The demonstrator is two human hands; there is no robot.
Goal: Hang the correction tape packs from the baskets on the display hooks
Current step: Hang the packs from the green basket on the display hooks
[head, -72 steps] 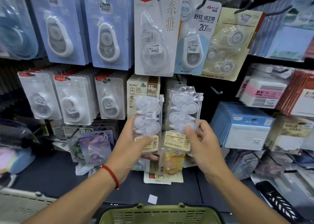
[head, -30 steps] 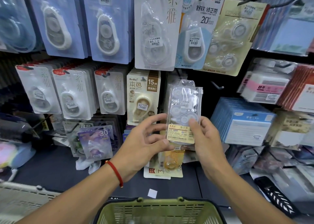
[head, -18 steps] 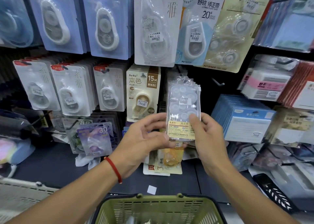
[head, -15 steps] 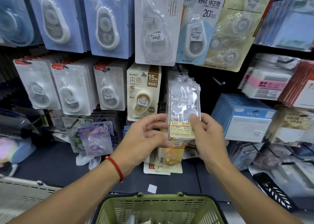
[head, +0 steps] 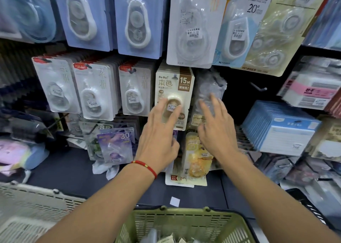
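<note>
Two hands were in view, and neither held anything. Half a second earlier the right hand had pinched the lower edge of the clear plastic pack of white correction tapes while the left hand steadied it from the side; both had since let go. The left hand (head: 158,134), with a red cord bracelet (head: 145,166) at the wrist, was spread with straight fingers in front of the beige cardboard "15M" correction tape pack (head: 174,95). The right hand (head: 216,130) was likewise open, its fingers extended and motion-blurred, just below and in front of the clear plastic pack of white correction tapes (head: 209,93).

That clear pack hung on the display wall just right of the beige pack, at the front of a stack of similar packs. Its long axis ran vertically, the top end up at the hook and the yellowish label (head: 198,119) at the bottom edge. The pack was blurred, so whether the right fingertips touched it could not be told.

An empty black metal display hook (head: 258,87) projected from the wall further right. A green slotted plastic basket (head: 184,224) sat at the bottom of the view, with pale packs inside. A beige slotted plastic basket (head: 36,206) stood at lower left.
</note>
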